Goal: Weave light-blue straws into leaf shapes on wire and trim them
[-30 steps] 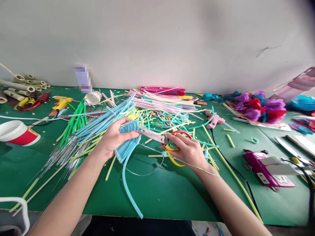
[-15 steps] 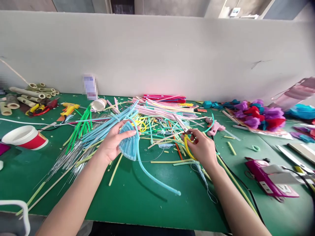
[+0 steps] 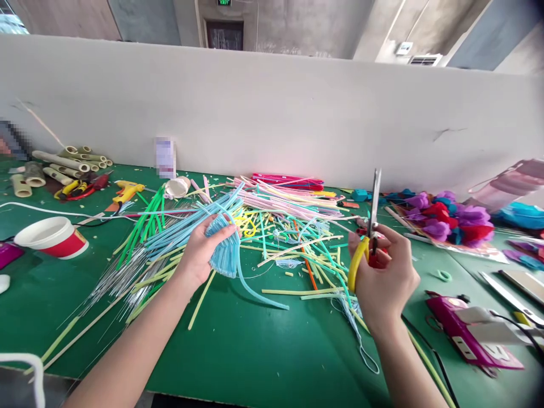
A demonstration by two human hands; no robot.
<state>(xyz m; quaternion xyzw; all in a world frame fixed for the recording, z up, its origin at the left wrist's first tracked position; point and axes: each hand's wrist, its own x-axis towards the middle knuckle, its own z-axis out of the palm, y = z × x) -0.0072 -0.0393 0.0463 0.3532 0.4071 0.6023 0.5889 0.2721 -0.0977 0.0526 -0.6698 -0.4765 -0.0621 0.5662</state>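
Observation:
Between the thumb and fingers of my left hand (image 3: 208, 249) is a fan-shaped piece of light blue pipe cleaners (image 3: 225, 255), pinched at its top. One long blue strand (image 3: 259, 296) trails from it to the right above the table. My right hand (image 3: 385, 272) is closed round yellow-handled scissors (image 3: 374, 204), held upright with the blades pointing up and close together. Behind my left hand lies a bundle of light blue pipe cleaners (image 3: 178, 224). Loose yellow, green and orange pieces (image 3: 312, 266) are scattered between the two hands.
On the left of the green table (image 3: 255, 351) stand a paper cup (image 3: 53, 238), a yellow glue gun (image 3: 127, 191) and bamboo tubes (image 3: 63, 164). Pink pipe cleaners (image 3: 284, 199) lie at the back. Purple and red flowers (image 3: 454, 215), a magenta power strip (image 3: 463, 334) and a knife-like blade (image 3: 508, 294) are on the right.
My right hand has moved right and turned the scissors upright. My left hand keeps its hold on the blue piece, whose trailing strand has swung up slightly. The view has tilted up a little.

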